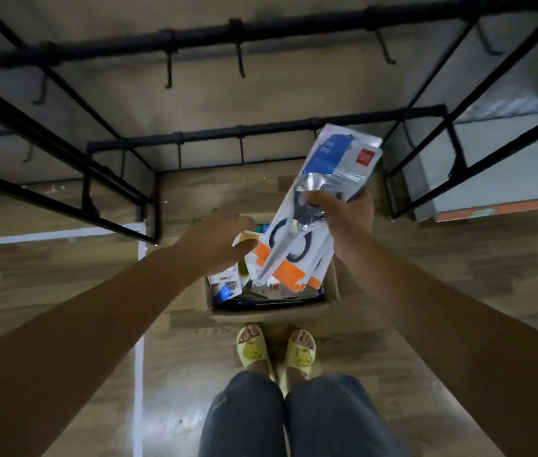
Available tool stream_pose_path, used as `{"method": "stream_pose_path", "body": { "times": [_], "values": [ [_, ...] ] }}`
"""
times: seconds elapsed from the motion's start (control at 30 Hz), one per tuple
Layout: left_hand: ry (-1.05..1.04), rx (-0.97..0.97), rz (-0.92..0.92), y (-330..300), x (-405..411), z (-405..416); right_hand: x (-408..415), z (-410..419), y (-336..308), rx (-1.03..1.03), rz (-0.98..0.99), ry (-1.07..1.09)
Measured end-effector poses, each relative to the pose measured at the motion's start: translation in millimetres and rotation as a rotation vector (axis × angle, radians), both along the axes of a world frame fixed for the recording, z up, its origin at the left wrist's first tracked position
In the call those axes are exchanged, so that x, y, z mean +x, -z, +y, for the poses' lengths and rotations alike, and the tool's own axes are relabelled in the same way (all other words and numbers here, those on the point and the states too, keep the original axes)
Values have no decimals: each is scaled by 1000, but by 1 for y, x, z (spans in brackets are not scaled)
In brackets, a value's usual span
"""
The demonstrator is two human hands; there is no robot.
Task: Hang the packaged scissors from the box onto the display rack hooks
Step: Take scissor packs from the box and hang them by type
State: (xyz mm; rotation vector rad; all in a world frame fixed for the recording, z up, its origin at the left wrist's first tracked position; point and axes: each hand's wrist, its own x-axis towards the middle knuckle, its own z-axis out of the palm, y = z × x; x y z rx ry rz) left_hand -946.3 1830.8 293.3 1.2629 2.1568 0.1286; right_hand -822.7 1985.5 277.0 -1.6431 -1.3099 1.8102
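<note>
Several scissors packs (320, 206), gripped by right hand (343, 209) above box (274, 311).
Left hand (220, 240) pinches one pack's lower end, likely separating it for rack hooks (240, 61).

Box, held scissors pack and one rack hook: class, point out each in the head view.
Box (333, 285): head view, right cardboard wall.
Scissors pack (340, 153): head view, blue-and-white card top, held by the right hand (346, 211).
Hook (240, 57): head view, shaft under the upper rail.
</note>
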Motion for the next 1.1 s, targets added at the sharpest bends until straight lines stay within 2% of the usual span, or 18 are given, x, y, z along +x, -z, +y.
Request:
{"method": "stream_pose_path", "body": {
  "times": [0.1, 0.23, 0.3, 0.37, 0.53, 0.67, 0.77, 0.83, 0.93, 1.1],
  "values": [
    [-146, 236, -147, -73, 16, 16, 13, 9, -86, 77, 125, -117],
    [-337, 409, -263, -148, 23, 35, 30, 21, -180, 204, 338, -292],
    [-388, 488, -378, -178, 26, 40, 37, 25, -220, 296, 418, -392],
    [-345, 534, -468, -209, 29, 42, 41, 29, -256, 381, 474, -486],
    [-244, 626, -530, -277, 35, 41, 40, 31, -328, 553, 573, -624],
    [-257, 787, -739, -318, 36, 37, 36, 26, -376, 625, 667, -727],
    [-281, 896, -972, -342, 40, 33, 29, 16, -403, 628, 724, -721],
    [-264, 962, -1051, -353, 43, 31, 23, 8, -417, 617, 772, -698],
    [-267, 1049, -1084, -365, 45, 23, 14, -4, -430, 639, 829, -667],
    [-320, 1161, -1042, -369, 42, 11, 0, -22, -433, 585, 1045, -445]
  ]
}}
